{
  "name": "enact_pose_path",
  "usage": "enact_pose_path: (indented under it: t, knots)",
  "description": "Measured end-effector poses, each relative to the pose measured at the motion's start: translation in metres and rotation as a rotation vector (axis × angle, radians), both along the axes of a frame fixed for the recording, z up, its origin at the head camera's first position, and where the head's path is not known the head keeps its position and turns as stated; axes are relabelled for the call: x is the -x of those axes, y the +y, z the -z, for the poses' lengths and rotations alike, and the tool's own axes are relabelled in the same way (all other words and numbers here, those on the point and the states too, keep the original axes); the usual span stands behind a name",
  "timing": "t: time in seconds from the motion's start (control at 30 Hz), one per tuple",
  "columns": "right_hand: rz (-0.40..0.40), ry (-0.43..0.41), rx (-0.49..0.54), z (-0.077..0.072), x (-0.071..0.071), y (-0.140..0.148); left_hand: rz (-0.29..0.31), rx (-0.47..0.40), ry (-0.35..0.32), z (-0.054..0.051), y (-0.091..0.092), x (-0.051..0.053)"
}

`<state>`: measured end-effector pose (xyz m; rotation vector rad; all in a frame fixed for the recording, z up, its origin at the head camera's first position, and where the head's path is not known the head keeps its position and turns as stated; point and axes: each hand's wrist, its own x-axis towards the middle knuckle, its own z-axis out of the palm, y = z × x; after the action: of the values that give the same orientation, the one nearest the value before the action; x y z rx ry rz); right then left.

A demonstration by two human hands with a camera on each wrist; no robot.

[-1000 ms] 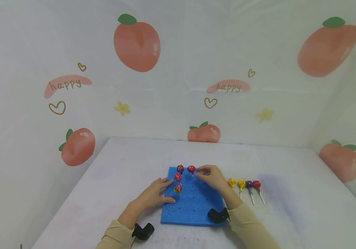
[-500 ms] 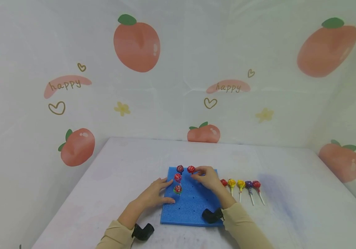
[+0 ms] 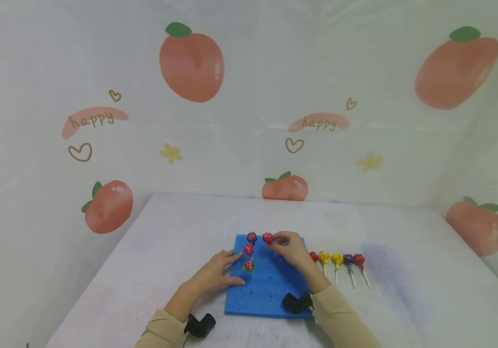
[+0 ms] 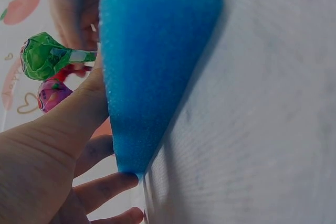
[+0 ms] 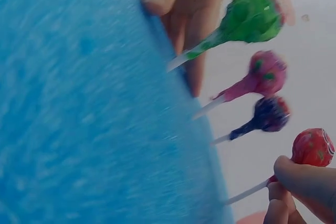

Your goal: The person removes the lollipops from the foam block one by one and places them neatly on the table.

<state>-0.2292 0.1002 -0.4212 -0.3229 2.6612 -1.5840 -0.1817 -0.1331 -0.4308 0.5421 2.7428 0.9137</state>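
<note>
A blue foam board (image 3: 259, 304) dotted with small holes lies on the table. Upright in its far left part stand lollipops in green-and-red (image 3: 249, 266), pink (image 3: 248, 249) and dark blue (image 3: 252, 237) wrappers. To their right is a red lollipop (image 5: 313, 147), its white stick reaching down to the foam. My right hand (image 3: 292, 249) pinches it just below the candy with thumb and fingertips. My left hand (image 3: 214, 273) rests on the board's left edge, thumb on top and the other fingers spread along the side.
Right of the board lies a row of wrapped lollipops: red (image 3: 314, 256), two yellow ones (image 3: 325, 256), purple (image 3: 348, 259) and another red one (image 3: 359, 259). The right forearm partly covers this row's left end. A printed white cloth (image 3: 231, 145) hangs behind the table.
My right hand has shifted slightly left, from beside the red lollipop to pinching it. The lying red lollipop has come out from behind the right arm. My left hand has stayed put.
</note>
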Motion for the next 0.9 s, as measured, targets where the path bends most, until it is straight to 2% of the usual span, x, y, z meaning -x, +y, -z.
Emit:
enact_pose_path:
  t: [0.2, 0.37, 0.77, 0.9]
  knots:
    - [-0.004, 0.058, -0.003, -0.015, -0.005, 0.002, -0.010, 0.005, -0.008, 0.002, 0.000, 0.001]
    - [0.008, 0.050, -0.032, -0.023, -0.010, 0.006, -0.014, 0.007, -0.010, 0.003, 0.000, 0.001]
    - [0.039, 0.013, -0.044, -0.026, -0.014, 0.019, -0.011, 0.005, -0.007, 0.004, -0.001, 0.002]
    - [0.034, 0.039, -0.045, -0.026, -0.016, 0.024, -0.009, 0.003, -0.004, 0.005, -0.001, 0.002]
